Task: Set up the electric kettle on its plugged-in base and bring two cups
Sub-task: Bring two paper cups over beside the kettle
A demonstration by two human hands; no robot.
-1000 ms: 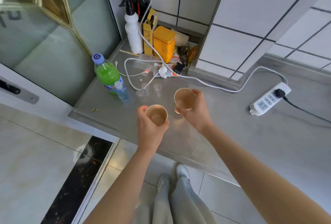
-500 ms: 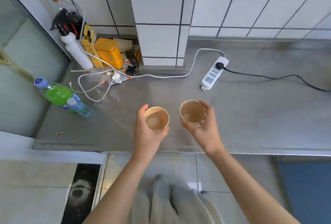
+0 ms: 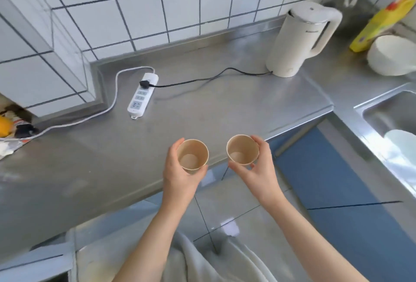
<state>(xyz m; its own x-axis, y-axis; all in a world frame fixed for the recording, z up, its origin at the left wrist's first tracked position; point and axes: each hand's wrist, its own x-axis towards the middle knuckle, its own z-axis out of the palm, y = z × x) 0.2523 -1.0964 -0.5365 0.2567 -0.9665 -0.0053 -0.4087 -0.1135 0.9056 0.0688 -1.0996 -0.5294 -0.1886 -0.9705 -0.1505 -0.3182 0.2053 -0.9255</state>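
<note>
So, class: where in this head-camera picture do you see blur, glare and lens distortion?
Head view: the cups and hands are fairly sharp; the counter's left edge smears; glare streaks the sink rim; wall tile lines bend and the kettle leans.

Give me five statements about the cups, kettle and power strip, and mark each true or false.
1. Each hand holds one paper cup. True: left hand holds the left cup, right hand the right cup.
2. Both cups look empty. True.
3. The kettle lies on its side. False: it stands upright on the counter.
4. Nothing is plugged into the power strip. False: a black plug sits in it.
5. The cups stand on the counter. False: both are held.
</note>
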